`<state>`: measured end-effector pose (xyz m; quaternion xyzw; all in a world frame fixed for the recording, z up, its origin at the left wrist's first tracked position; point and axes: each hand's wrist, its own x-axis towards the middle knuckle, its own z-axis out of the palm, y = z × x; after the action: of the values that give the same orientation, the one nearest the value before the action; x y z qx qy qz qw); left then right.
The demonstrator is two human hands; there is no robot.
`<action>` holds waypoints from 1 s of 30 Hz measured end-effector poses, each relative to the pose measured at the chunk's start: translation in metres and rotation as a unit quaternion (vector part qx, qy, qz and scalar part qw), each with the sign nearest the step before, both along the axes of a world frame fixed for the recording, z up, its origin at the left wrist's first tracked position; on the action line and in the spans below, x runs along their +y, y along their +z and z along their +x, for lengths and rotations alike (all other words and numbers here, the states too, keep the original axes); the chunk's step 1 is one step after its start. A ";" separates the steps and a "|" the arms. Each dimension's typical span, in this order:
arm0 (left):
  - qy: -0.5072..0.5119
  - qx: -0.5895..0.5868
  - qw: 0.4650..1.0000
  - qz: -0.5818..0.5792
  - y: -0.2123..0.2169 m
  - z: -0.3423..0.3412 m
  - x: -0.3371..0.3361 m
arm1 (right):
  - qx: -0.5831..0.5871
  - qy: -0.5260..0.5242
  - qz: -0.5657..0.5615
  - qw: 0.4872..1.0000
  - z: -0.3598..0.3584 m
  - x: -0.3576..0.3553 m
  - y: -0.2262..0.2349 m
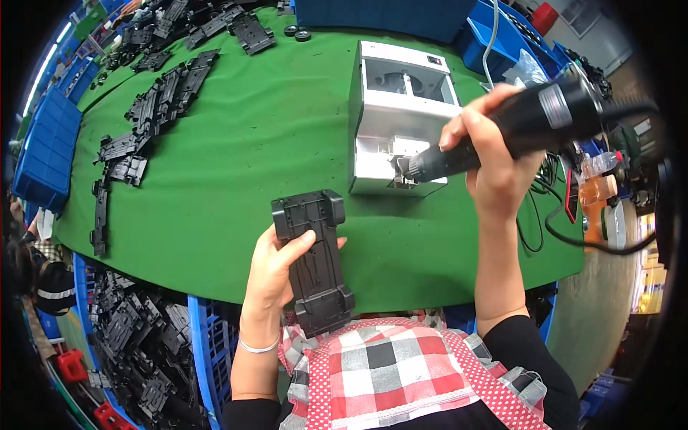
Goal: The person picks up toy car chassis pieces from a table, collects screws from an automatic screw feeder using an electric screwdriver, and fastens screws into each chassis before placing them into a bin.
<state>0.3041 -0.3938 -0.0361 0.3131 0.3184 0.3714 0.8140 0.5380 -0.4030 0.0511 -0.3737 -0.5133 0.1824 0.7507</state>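
Observation:
My left hand [276, 266] grips a black plastic toy-car chassis [312, 258], thumb across its upper face and fingers behind. The chassis is held upright near the table's front edge. In my right hand [494, 147] is a black electric screwdriver [541, 118], my fingers wrapped round its body. Its nose points left and down to the front of a white and black screw-feeder machine [405, 104]. The driver's tip is at the small metal outlet [403, 168] on the machine; whether a screw sits on the tip is too small to tell.
On the green cloth [251, 129], a row of black chassis parts [161, 100] runs along the left. Two small wheels [302, 35] lie at the back. A blue crate [136, 344] full of chassis stands below left. The driver's cable [602, 247] loops on the right, near bottles [593, 201].

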 end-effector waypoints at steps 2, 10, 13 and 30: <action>-0.012 -0.023 1.000 -0.004 -0.004 0.002 0.000 | -0.015 0.019 -0.074 0.997 0.002 0.005 0.007; -0.054 -0.034 0.996 -0.067 -0.014 0.009 -0.001 | 0.163 0.141 -0.038 0.976 -0.019 -0.016 0.004; -0.061 -0.037 0.995 -0.075 -0.011 0.012 -0.002 | 0.118 0.125 -0.044 0.984 -0.036 -0.016 0.000; -0.101 -0.050 0.992 -0.065 -0.015 0.027 -0.016 | -0.086 0.149 -0.091 0.981 -0.044 -0.025 -0.016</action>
<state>0.3307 -0.4101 -0.0511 0.2714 0.2679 0.2811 0.8807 0.4939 -0.4285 0.0347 -0.3738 -0.6070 0.3058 0.6312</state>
